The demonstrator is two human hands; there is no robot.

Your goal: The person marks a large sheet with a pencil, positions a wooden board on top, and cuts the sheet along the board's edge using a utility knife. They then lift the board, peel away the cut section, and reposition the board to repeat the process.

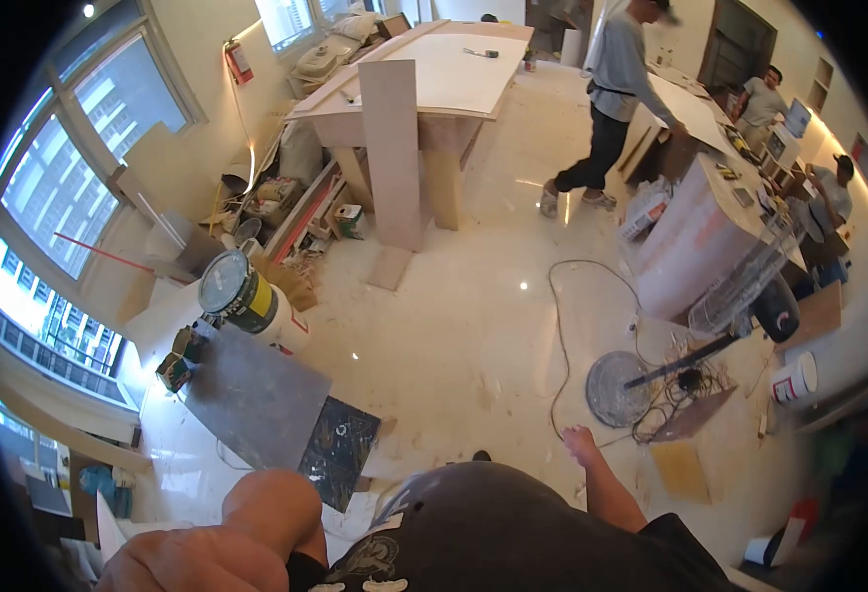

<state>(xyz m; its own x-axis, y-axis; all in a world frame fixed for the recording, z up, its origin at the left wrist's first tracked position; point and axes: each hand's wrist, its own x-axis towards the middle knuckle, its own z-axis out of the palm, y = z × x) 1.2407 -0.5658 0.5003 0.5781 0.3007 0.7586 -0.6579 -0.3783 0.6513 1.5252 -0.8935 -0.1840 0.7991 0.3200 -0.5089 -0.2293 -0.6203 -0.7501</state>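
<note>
At the bottom edge of the view, the left hand (222, 553) looms close and blurred, curled with nothing visible in it, its lower part cut off by the frame. The right hand (580, 441) hangs empty over the pale floor (454, 335), fingers loosely together, near the cable (556, 335) and round fan base (619, 388). The person's dark shirt (513, 533) hides the rest.

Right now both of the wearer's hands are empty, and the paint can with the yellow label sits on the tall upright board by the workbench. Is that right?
Not quite. The head view shows the paint can beside the grey sheet near the window, well apart from the tall upright board, which leans against the workbench. The rest holds: the left hand and right hand are both empty.
</note>
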